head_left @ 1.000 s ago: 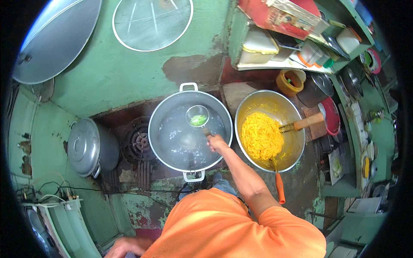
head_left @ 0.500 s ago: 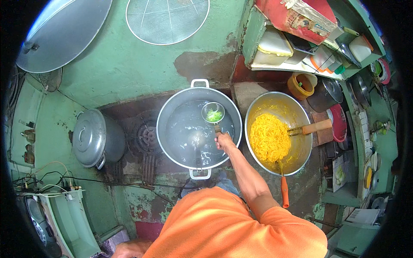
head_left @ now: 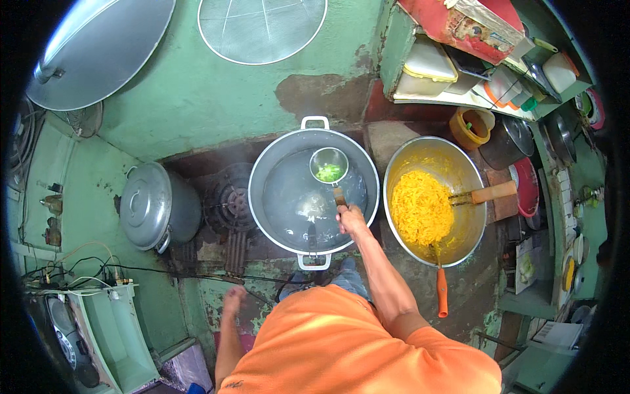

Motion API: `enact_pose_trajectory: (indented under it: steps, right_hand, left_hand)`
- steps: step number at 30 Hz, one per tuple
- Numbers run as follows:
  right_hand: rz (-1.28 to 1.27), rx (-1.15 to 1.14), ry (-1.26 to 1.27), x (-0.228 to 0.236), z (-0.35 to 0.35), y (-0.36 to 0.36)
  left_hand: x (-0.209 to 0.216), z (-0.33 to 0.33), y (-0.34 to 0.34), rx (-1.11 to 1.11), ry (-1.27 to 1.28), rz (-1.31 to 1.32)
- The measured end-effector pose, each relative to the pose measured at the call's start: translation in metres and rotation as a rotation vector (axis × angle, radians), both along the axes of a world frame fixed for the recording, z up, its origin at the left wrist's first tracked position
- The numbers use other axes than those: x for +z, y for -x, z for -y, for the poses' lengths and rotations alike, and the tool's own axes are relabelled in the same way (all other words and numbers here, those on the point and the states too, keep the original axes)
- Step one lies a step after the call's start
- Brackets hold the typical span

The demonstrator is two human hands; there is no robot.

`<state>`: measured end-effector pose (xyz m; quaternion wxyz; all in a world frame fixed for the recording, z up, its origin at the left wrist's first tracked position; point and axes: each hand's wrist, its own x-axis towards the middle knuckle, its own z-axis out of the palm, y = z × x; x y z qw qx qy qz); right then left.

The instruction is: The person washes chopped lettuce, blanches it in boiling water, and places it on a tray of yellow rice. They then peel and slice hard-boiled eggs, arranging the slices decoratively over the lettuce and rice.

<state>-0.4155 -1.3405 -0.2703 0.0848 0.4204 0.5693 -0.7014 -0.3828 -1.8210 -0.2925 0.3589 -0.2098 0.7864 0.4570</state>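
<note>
My right hand (head_left: 352,220) is closed around the wooden handle of a small round metal strainer (head_left: 329,157). Chopped green pieces (head_left: 329,172) lie in its bowl, which is over the big two-handled pot (head_left: 256,217). Cloudy, steaming liquid (head_left: 282,197) fills part of that pot. My left hand (head_left: 234,299) hangs low beside my orange shirt, near a dark cable; its fingers are smeared and I see nothing in it. Right of the pot, a metal basin (head_left: 474,167) holds a yellow shredded mass (head_left: 421,207), with a wooden-handled tool (head_left: 489,193) and an orange-handled one (head_left: 442,292) in it.
Left of the big pot are a gas burner (head_left: 233,199) and a lidded grey pot (head_left: 174,210). A dark cable (head_left: 197,270) crosses in front of the burner. At the upper right, shelves (head_left: 453,98) carry plastic containers; below them stands an orange-yellow tub (head_left: 467,134).
My left hand has risen from the lower edge to beside the cable. The strainer stays over the pot in my right hand, and the whole view has shifted slightly.
</note>
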Motion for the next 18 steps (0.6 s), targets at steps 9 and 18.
enact_pose_trajectory:
  steps: [9,18]
  right_hand:
    - [0.009,0.007,-0.122,0.007,0.0,0.001]
    - [-0.001,0.074,-0.138,-0.002,-0.01,0.009]
  left_hand:
    - [-0.067,0.075,-0.139,0.154,-0.035,0.472]
    - [-0.032,0.033,-0.028,0.181,-0.159,0.088]
